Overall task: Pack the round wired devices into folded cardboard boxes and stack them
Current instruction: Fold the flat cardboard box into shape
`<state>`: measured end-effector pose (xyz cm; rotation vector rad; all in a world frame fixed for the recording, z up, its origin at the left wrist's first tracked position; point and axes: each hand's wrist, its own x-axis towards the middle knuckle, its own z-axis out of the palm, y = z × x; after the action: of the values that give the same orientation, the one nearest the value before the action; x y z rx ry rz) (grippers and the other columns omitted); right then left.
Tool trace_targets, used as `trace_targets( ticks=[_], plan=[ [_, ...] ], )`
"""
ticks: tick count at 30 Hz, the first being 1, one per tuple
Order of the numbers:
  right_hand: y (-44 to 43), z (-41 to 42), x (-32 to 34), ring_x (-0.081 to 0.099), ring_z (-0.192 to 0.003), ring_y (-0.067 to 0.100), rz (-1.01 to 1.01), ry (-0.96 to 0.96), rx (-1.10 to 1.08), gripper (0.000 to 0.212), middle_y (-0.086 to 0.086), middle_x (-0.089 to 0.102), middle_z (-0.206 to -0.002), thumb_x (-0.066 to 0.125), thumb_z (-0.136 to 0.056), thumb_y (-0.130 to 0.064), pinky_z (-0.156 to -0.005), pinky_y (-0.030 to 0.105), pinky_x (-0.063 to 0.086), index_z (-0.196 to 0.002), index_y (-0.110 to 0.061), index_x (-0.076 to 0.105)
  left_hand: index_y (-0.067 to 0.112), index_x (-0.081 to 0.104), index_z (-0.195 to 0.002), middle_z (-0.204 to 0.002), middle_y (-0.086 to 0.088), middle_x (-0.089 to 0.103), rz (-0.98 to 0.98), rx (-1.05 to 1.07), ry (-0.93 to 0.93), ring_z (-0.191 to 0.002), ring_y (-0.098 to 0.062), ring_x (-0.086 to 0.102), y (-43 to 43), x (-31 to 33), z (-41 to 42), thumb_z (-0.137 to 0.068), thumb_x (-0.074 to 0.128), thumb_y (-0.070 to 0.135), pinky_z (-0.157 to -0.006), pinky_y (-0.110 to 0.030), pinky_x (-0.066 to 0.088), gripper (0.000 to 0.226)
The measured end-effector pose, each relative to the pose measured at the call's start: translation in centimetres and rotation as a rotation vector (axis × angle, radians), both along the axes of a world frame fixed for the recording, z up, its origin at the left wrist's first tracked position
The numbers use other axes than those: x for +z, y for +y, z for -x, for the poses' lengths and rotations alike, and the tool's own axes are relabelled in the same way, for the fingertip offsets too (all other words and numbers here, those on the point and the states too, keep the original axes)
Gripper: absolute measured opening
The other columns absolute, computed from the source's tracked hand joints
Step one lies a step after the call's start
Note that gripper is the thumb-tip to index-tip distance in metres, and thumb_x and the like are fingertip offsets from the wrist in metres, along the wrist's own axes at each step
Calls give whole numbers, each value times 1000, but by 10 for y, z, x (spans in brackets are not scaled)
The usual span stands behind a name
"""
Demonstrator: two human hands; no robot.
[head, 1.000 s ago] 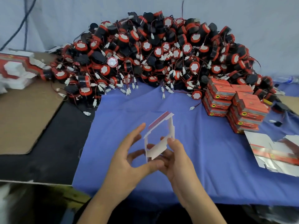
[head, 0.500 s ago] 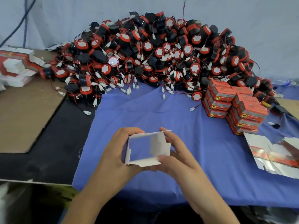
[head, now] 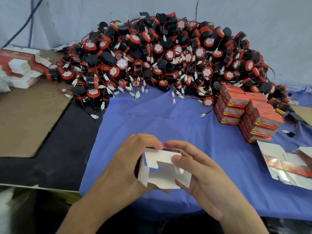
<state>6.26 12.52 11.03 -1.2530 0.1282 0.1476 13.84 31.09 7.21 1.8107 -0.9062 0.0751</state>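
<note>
A small cardboard box (head: 163, 168), white inside and red outside, is held over the near part of the blue cloth (head: 168, 119) with its end flaps partly folded in. My left hand (head: 125, 168) grips its left side with the fingers curled over the top. My right hand (head: 197, 171) holds the right side, thumb pressing a white flap. A big heap of round black-and-red wired devices (head: 168, 56) with white plugs lies at the back. Packed red boxes (head: 248, 112) stand stacked at the right.
Flat unfolded box blanks (head: 287, 166) lie at the right edge, and another pile of blanks (head: 18, 66) sits at the far left on a brown cardboard sheet (head: 28, 119). A black surface (head: 64, 149) runs left of the cloth. A grey wall backs the heap.
The flat blank was opened into a sleeve, then turned toward me. Both hands have closed round it and its end flaps are now folding in.
</note>
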Motion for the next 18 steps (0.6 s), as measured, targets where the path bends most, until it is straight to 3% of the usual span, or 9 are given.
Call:
trace_targets(
  ticks=[2,5,9,12,16,18],
  plan=[
    [-1,4,-8,68,-87,18,44,2,-42,24,2,75,-107,65,-87,-19,-76,34,61,-107,-20,79,44,54,-120,-127,7,61,25,13,73,-114,-21,64,1,2,1,-57,93,45,-83,-31,56,74],
    [-4,-2,-6,67,-91,21,150,35,-88,21,7,74,-112,66,-93,-14,-85,43,61,-110,-19,77,45,54,-115,-125,9,63,73,0,129,-113,-17,65,2,3,3,-53,92,46,-80,-23,56,73],
    [-1,0,-5,68,-84,15,211,25,-99,20,1,75,-110,65,-99,-11,-72,27,58,-108,-24,77,36,53,-98,-130,8,59,69,-43,87,-120,-24,61,2,4,5,-58,91,44,-79,-35,59,56],
    [-4,1,-6,69,-83,11,280,33,-129,25,-4,76,-106,60,-101,-10,-70,22,56,-105,-29,77,34,50,-88,-129,11,59,5,-53,12,-122,-21,59,3,8,3,-57,96,48,-84,-26,52,57],
    [-2,3,-7,71,-85,12,349,6,-182,27,-2,78,-100,61,-101,-12,-69,20,56,-102,-34,76,36,49,-83,-132,19,59,-101,-82,78,-127,-9,55,7,12,-2,-50,98,52,-90,-16,45,61],
    [-2,2,-9,73,-88,17,359,-11,-225,28,-1,78,-97,60,-100,-11,-68,20,57,-101,-34,77,35,59,-91,-139,21,57,-94,-128,172,-132,-3,52,11,7,-5,-48,95,53,-99,-22,44,58]
  ],
)
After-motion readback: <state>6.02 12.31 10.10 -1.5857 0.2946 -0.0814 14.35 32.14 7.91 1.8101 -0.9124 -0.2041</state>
